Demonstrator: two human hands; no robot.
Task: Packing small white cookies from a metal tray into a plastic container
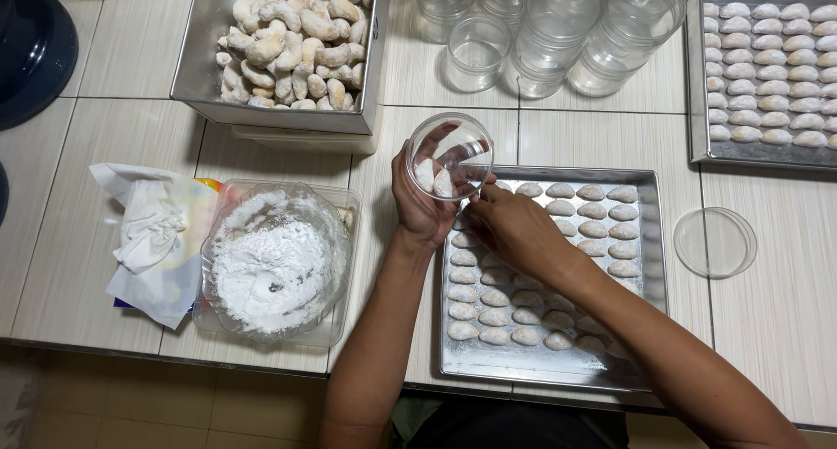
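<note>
You are holding the clear round jar (450,156) tilted in your left hand (420,207) with only a few sugared cookies (434,179) inside, while your right hand (514,227) is closing on more from the mostly full tray (649,240).

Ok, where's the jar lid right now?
Head view: the clear lid lies flat on the tiled table, right of the cookie tray, below the far-right tray.

Worktop (131,65): pale beige tiles w/ faint streaks, dark grout lines, tiles large. Front edge runs along bottom of view. Below edge: tan tiled floor (174,410), darker, in shade. Light even, soft, from above; few shadows.
</note>
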